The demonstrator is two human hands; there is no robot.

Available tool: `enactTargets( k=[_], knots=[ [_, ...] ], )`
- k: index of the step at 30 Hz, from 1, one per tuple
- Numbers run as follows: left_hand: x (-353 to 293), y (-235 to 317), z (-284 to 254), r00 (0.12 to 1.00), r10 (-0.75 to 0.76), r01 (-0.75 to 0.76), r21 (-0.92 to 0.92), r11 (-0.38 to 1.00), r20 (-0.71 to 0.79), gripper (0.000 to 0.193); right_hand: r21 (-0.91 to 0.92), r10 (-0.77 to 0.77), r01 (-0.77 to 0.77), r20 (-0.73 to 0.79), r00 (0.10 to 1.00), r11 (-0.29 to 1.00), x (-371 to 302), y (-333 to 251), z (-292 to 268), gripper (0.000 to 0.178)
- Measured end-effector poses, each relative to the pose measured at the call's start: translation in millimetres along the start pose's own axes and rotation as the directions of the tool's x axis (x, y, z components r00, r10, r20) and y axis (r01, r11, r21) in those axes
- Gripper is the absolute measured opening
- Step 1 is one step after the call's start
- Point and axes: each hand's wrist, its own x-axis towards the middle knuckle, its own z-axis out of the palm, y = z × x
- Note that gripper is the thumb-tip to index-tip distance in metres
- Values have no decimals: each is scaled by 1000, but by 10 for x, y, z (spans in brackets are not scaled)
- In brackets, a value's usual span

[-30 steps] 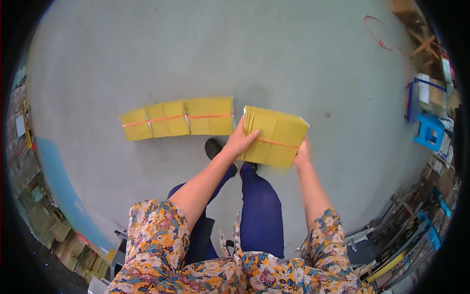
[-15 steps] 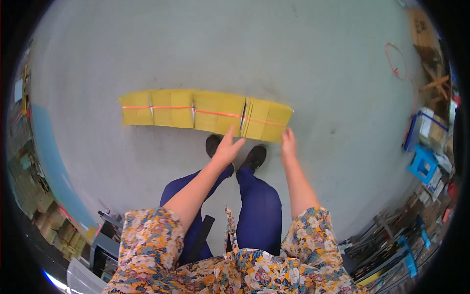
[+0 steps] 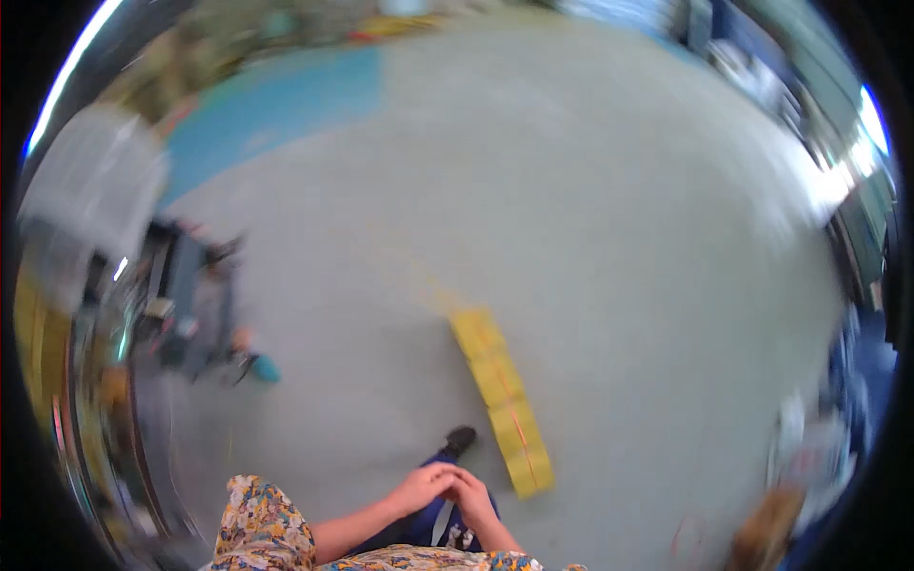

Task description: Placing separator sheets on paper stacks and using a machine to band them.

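Observation:
My left hand (image 3: 426,487) and my right hand (image 3: 470,495) meet in front of my body at the lower edge. Their fingers are bent inward and touch one another, and I see nothing held in them. To the right of my hands, apart from them, a long row of yellow stacked bundles (image 3: 503,390) lies on the floor. A thin reddish strap runs lengthwise along it. Motion blurs its far end.
A dark shoe (image 3: 461,440) of mine is just left of the row. Grey equipment (image 3: 186,295) stands at the left, beside a pale rounded object (image 3: 100,176). A blue floor patch (image 3: 286,100) lies at far left. White and blue items (image 3: 809,452) line the right side.
Both hands have left the yellow row and come together near my body. The view has turned left, so the row now points away from me at the right of my hands.

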Motion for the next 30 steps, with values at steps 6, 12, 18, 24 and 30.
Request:
enactTargets(
  k=[6,12,18,24,30],
  knots=[
    [-1489,-611,-737,791,51,-93,-38,995,-609,37,-600,518,-319,190,834,734,-98,162,394,45],
    [-2865,-1609,-864,345,-222,-165,-291,942,-912,39,-847,683,-210,222,696,489,-111,601,1699,42],
    [-3947,-2508,-1383,260,-497,-353,-561,749,-828,38,-932,794,-51,275,543,359,320,2350,3353,40],
    [-5353,-2825,-2645,-181,-371,-227,-329,917,-911,34,-951,883,91,307,356,294,-345,3605,5285,34],
    [-5664,-3102,-3755,-184,-429,-298,-366,882,-884,40,-994,961,53,107,256,97,49,4340,6443,30]
  ],
)
